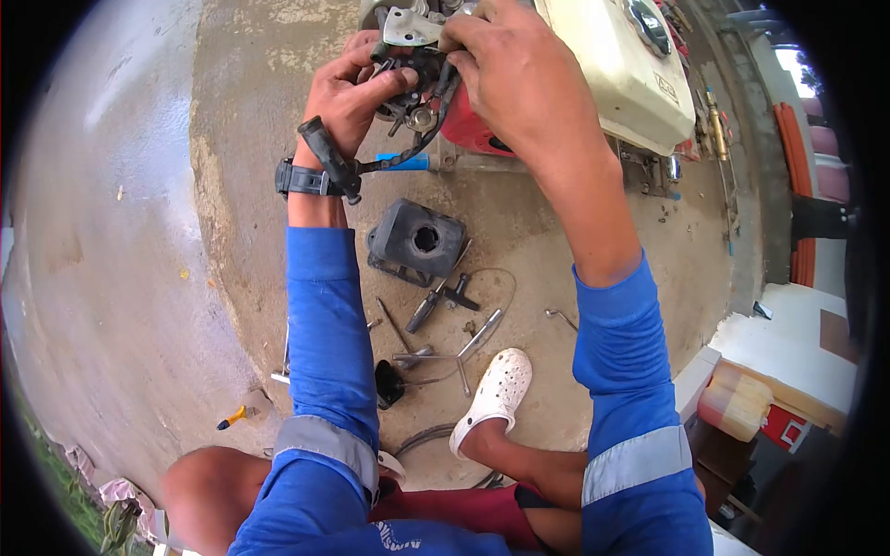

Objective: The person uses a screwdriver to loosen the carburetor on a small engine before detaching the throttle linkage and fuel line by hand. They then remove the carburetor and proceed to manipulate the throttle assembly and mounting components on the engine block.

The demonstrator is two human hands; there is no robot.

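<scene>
At the top of the head view stands an engine with a cream tank [607, 69] and a red cover [471, 125]. My left hand [357, 88] is closed around a dark carburetor-like part [422, 74] at the engine's left side, thumb on top. A metal bracket [411, 28] sits just above it. Bent over the same spot, my right hand [519, 69] has its fingers pinched at the bracket's right edge; what they hold is hidden. A black cable with a rubber handle [326, 153] lies across my left wrist.
On the concrete floor lie a black air-filter housing [417, 241], a screwdriver [425, 310], a three-armed wrench [459, 355], a black cup-shaped part [388, 383] and a yellow-handled tool [236, 417]. A blue tube [403, 162] is below the engine. A yellowish container [734, 400] stands at the right.
</scene>
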